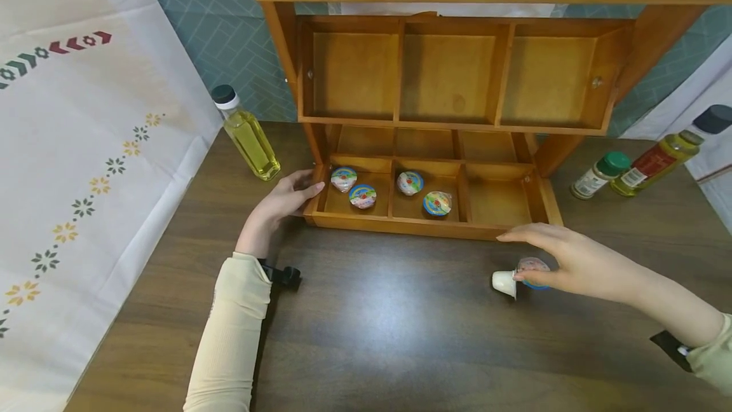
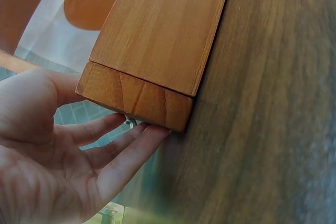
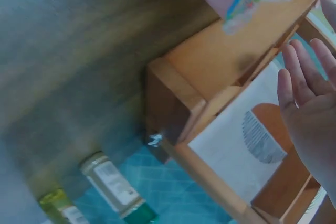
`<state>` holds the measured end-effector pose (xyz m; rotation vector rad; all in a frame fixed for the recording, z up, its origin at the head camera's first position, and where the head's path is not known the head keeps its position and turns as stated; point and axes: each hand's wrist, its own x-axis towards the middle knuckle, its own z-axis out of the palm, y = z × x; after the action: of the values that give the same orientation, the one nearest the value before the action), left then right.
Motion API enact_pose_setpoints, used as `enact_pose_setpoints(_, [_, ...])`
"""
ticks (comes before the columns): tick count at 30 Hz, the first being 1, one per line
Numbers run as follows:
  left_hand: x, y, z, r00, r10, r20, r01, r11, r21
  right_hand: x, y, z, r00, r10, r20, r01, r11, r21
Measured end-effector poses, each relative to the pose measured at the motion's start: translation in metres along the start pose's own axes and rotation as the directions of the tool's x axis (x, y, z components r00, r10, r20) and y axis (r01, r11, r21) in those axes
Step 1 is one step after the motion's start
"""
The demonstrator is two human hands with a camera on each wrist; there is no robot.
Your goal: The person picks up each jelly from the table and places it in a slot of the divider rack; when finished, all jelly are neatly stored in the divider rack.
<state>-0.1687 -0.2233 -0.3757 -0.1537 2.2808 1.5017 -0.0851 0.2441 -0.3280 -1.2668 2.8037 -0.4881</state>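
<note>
Head view, wooden rack on brown table, teal backdrop, flowered cloth

I count six small lidded cups, four in the lower wooden tray and two outside it; two oil bottles; one green-capped jar.

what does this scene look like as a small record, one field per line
left hand: touches left end of lower tray
right hand: fingers spread, at a white cup lying on its side and a pink cup; contact unclear
left compartment: two lidded cups
middle compartment: two more
left of trays: oil bottle
right of trays: green-capped jar, bottle with red label
</note>
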Motion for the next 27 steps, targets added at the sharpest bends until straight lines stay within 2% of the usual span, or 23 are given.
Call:
enact_pose_setpoints(3, [0.000, 0.001, 0.000, 1.000, 0.002, -0.002, -0.002, 1.000, -0.007, -0.007, 0.003, 0.008, 1.000, -0.012, -0.018, 0.011, 0.999, -0.043])
enact_pose_setpoints(10, [-0.001, -0.001, 0.000, 1.000, -0.012, 0.001, 0.012, 1.000, 0.004, -0.021, 0.005, 0.028, 0.991, -0.088, -0.099, 0.083, 0.995, -0.054])
enact_pose_setpoints(18, [-0.001, -0.006, 0.002, 1.000, -0.013, 0.001, 0.013, 1.000, 0.018, -0.028, 0.005, 0.045, 0.992, -0.089, -0.090, 0.085, 0.995, -0.046])
enact_pose_setpoints(27, [0.000, -0.003, 0.001, 1.000, -0.006, 0.004, 0.006, 1.000, 0.020, -0.029, 0.006, 0.050, 0.986, -0.094, -0.135, 0.086, 0.994, -0.064])
